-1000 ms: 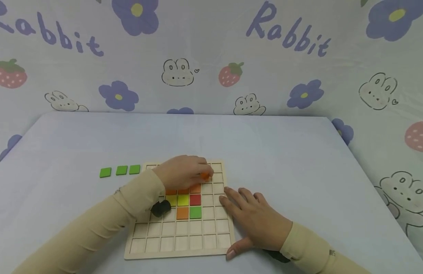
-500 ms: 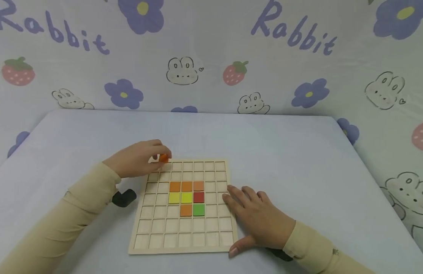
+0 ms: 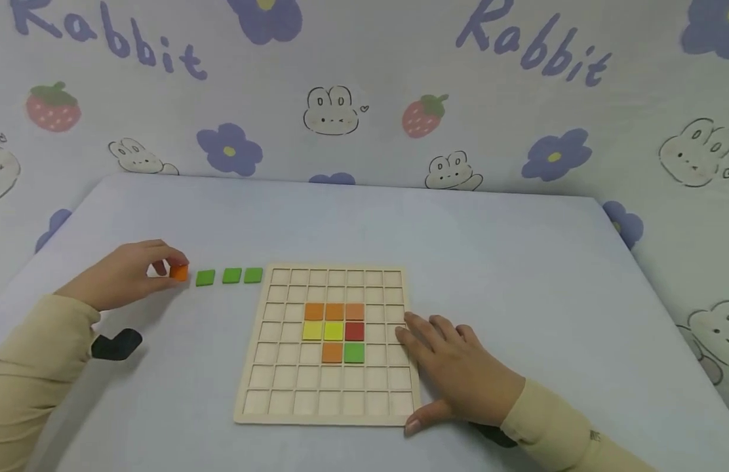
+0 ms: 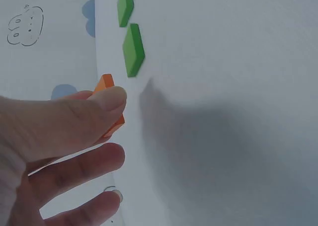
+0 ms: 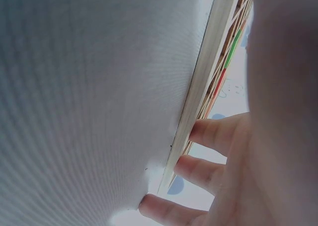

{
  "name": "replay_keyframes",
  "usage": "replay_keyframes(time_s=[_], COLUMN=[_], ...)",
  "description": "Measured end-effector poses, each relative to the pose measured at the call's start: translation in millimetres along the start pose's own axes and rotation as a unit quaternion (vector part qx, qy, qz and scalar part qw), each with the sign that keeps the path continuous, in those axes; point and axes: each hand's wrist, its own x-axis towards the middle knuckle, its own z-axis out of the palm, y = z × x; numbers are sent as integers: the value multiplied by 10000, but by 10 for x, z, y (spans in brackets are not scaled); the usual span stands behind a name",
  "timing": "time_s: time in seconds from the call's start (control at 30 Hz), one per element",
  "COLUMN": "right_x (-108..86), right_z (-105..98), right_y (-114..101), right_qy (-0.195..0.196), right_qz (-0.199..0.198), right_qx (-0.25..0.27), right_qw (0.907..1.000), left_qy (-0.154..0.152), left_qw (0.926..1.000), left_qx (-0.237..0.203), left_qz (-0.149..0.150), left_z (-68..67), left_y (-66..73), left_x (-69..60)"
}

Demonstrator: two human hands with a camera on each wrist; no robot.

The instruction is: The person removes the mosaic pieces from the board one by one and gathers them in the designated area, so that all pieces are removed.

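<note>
My left hand (image 3: 125, 272) pinches an orange square tile (image 3: 178, 273) between thumb and fingers, just left of a row of three green tiles (image 3: 205, 278). In the left wrist view the orange tile (image 4: 105, 82) is held up on edge above the tabletop. My right hand (image 3: 467, 373) rests with spread fingers against the right edge of a wooden grid board (image 3: 329, 420). Set in the board's middle cells are several tiles: orange ones (image 3: 334, 311), two yellow (image 3: 333, 331), a red (image 3: 354, 332) and a green (image 3: 354, 353).
A white table (image 3: 494, 262) carries the board and tiles. Behind it hangs a cloth (image 3: 376, 65) printed with rabbits, flowers and strawberries. Dark wrist-camera mounts (image 3: 118, 345) sit below the wrists.
My left hand has carried the orange tile leftward from above the board, past its top left corner, to beyond the green row. The right hand stays at the board's edge.
</note>
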Motion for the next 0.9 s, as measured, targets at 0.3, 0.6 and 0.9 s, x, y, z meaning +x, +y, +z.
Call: replay_keyframes(time_s=[0.3, 0.6, 0.9], right_x=[42, 17, 13], right_z=[-30, -4, -9], right_y=[-18, -9, -17], right_qy=[-193, 61, 99], right_qz=[109, 20, -65], right_qx=[96, 30, 97], right_qw=[9997, 10000, 9999], left_qy=[-123, -352, -378], left_qw=[9999, 9989, 9985], left_qx=[-101, -215, -197], left_qz=[-66, -230, -343], left_z=[83, 103, 86], left_y=[-96, -94, -97], left_x=[-31, 42, 7])
